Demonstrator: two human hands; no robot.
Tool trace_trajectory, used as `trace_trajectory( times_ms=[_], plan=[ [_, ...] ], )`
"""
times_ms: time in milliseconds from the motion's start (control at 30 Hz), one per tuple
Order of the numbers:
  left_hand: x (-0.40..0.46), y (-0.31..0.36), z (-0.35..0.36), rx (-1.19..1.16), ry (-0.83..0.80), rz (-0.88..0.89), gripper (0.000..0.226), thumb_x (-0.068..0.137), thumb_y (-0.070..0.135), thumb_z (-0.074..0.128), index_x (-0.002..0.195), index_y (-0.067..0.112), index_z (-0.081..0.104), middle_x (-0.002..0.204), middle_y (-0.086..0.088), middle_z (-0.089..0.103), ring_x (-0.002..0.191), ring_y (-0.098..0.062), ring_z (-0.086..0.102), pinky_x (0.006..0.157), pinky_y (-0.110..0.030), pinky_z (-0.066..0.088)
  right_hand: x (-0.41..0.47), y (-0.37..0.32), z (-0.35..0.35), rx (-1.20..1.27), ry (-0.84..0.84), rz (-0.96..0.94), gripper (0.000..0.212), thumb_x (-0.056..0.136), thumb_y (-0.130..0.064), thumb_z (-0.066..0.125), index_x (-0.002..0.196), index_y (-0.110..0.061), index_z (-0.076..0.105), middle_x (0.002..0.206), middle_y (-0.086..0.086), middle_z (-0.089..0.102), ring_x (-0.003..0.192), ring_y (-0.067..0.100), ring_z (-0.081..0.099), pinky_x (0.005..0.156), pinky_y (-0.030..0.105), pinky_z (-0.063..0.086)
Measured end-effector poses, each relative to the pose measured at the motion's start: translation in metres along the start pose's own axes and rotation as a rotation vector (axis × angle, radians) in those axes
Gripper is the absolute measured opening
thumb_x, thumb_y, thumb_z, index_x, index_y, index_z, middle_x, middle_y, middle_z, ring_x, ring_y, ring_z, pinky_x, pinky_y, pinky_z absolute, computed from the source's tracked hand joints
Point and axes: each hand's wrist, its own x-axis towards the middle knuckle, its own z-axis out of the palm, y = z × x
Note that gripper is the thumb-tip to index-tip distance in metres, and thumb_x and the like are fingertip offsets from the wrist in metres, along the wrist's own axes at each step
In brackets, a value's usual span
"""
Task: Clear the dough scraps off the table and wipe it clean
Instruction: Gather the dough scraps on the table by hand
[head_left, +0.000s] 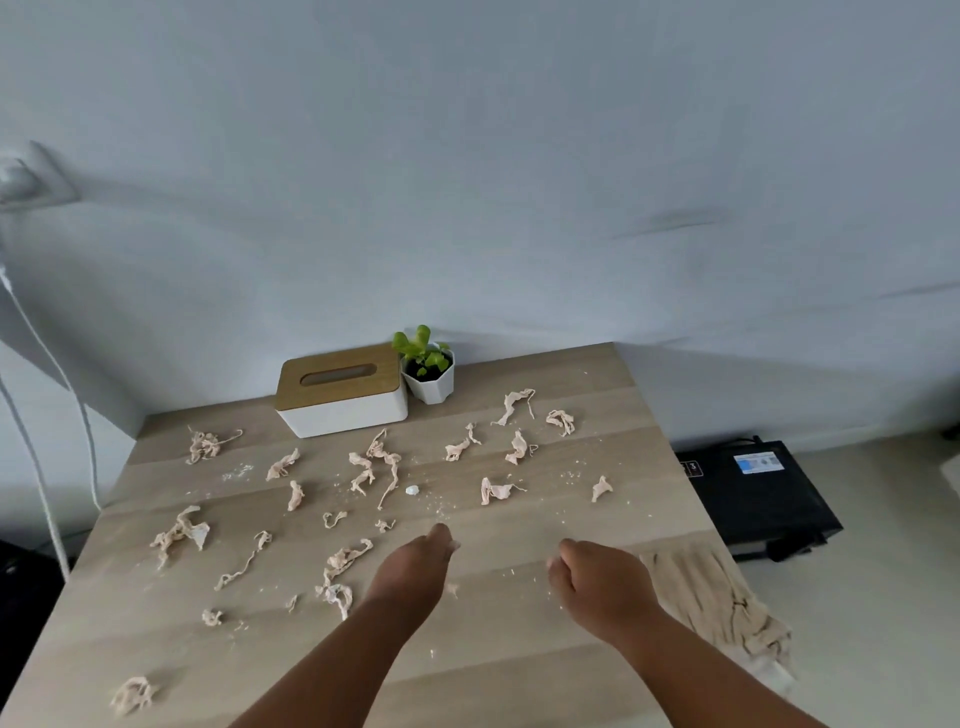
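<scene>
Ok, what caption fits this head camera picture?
Two hands hover over a wooden table littered with dough scraps.

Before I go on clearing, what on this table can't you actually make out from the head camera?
- Left hand: palm faces down, so any scrap in its curled fingers is hidden.
- Right hand: the same; contents unclear.
- Cloth at the table's right edge: its lower end is blurred.
- Tissue box: slot too dark to show tissues.
- Table: near edge cut off by the frame.

Digit "3" on black box (758, 493).
</scene>
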Motion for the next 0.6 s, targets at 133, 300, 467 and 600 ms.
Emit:
trace_trajectory(
  times_ms=[133,300,467,600],
  plan=[
    [0.01,0.001,0.002,-0.042,-0.035,0.061,0.02,0.107,0.041,0.036,0.091,0.031,0.032,0.089,-0.006,0.066,0.085,-0.033,0.062,0.068,-0.034,0.034,0.001,-0.006,0.0,0.032,-0.035,0.068,0.024,0.089,-0.043,0.035,0.081,-0.023,0.042,0.074,-0.006,0.055,0.073,0.018,0.058,0.059,0.033,0.037],
    [0.02,0.016,0.002,-0.101,-0.05,0.168,0.024,0.109,0.039,0.036,0.093,0.021,0.039,0.079,-0.007,0.057,0.079,-0.035,0.057,0.065,-0.035,0.028,0.006,-0.023,0.014,0.048,-0.07,0.081,0.022,0.09,-0.044,0.036,0.087,-0.023,0.044,0.08,-0.005,0.057,0.076,0.017,0.058,0.063,0.035,0.043],
    [0.028,0.015,0.008,-0.024,-0.162,0.261,0.033,0.108,0.045,0.039,0.098,0.015,0.049,0.095,-0.013,0.065,0.089,-0.033,0.061,0.068,-0.035,0.033,0.007,-0.047,0.024,0.074,-0.056,0.095,0.017,0.092,-0.041,0.035,0.084,-0.027,0.041,0.083,-0.005,0.056,0.079,0.019,0.06,0.062,0.034,0.039],
    [0.04,0.001,0.012,0.173,-0.231,0.362,0.05,0.106,0.054,0.039,0.097,0.01,0.062,0.103,-0.013,0.065,0.099,-0.03,0.061,0.084,-0.038,0.042,0.005,-0.046,0.021,0.057,-0.036,0.124,0.016,0.094,-0.04,0.035,0.083,-0.028,0.039,0.085,-0.004,0.057,0.082,0.02,0.06,0.063,0.034,0.037]
  ],
)
